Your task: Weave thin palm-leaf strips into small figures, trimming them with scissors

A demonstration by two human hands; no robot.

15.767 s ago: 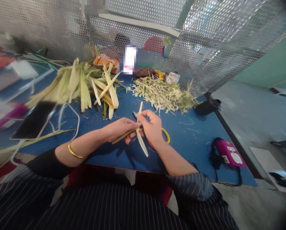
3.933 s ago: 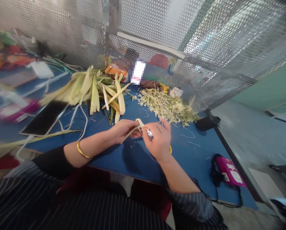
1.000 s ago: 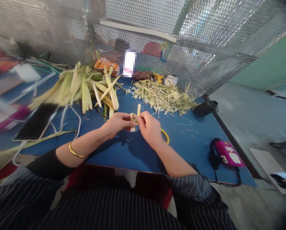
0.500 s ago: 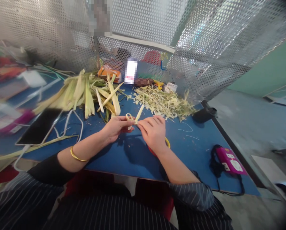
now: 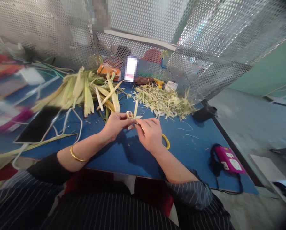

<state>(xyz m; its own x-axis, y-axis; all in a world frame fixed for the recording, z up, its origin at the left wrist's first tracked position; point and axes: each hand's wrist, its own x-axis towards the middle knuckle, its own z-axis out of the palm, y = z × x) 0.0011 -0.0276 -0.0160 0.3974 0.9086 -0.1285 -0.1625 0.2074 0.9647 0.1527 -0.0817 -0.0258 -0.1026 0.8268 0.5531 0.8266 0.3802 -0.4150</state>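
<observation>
Currently, the left hand (image 5: pixel 114 127) pinches a pale corn-husk strip (image 5: pixel 135 110) between thumb and fingers, above the bench (image 5: pixel 193 153). The strip curls into a small loop, one end standing up and another pointing right. Just beside the left thumb, the fingertips of the right hand (image 5: pixel 149 134) are closed on the strip's base. Next to the right wrist shows a yellow ring-shaped handle (image 5: pixel 166 141); whether it is held cannot be told. A gold bangle (image 5: pixel 75 155) circles the left forearm. Farther out, a pile of long husks (image 5: pixel 86 94) lies ahead to the left, and a heap of shredded husk (image 5: pixel 162 100) ahead to the right, near a black cylinder (image 5: pixel 204 114).
</observation>
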